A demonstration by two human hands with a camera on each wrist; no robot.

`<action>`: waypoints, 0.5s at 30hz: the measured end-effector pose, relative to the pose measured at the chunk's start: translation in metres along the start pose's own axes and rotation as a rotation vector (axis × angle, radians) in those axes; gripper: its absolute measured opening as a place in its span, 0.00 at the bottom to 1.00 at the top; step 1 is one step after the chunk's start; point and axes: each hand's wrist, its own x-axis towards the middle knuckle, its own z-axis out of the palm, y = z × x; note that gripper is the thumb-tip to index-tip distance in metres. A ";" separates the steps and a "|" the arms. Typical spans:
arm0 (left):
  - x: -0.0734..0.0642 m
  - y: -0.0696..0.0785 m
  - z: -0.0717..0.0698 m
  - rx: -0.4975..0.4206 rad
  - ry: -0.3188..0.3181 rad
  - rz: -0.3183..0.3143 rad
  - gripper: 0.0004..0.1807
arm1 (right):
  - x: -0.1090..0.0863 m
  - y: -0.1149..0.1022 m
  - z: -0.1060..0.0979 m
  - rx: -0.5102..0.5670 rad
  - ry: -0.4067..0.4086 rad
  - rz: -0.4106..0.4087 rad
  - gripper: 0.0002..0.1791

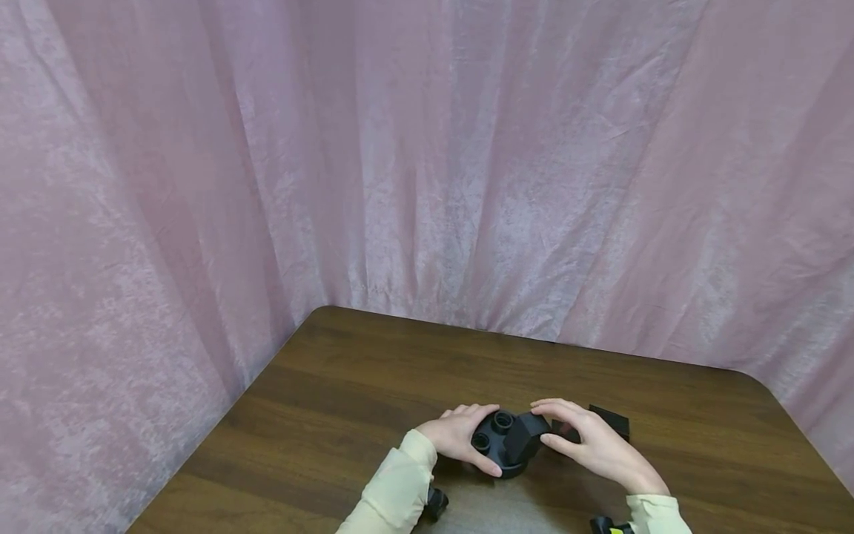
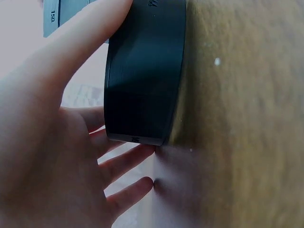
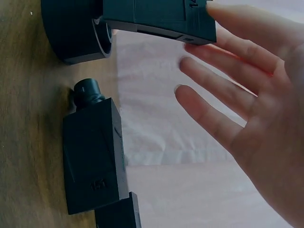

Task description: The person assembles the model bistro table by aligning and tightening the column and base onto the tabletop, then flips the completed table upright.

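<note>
A round black base [image 1: 495,443] with ring-shaped sockets on top sits on the table. My left hand [image 1: 460,434] grips its left side, thumb at the front and fingers spread behind. In the left wrist view the base's curved wall [image 2: 142,80] shows close to the thumb. A black angular block [image 1: 525,439] stands on the base's right side. My right hand [image 1: 594,443] pinches this block's upper part between thumb and fingers, the other fingers extended. The right wrist view shows the block [image 3: 159,14] meeting the base [image 3: 71,35]; its lower end is hidden.
To the right lies another black block [image 3: 92,156] with a round peg and raised digits, beside one more dark block [image 3: 118,213]. Both are partly behind my right hand in the head view. The wooden table [image 1: 400,356] ends at a pink curtain [image 1: 427,163].
</note>
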 end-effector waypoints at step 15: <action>-0.001 -0.002 -0.001 -0.044 -0.022 -0.006 0.53 | -0.005 -0.005 -0.015 0.081 -0.087 -0.104 0.18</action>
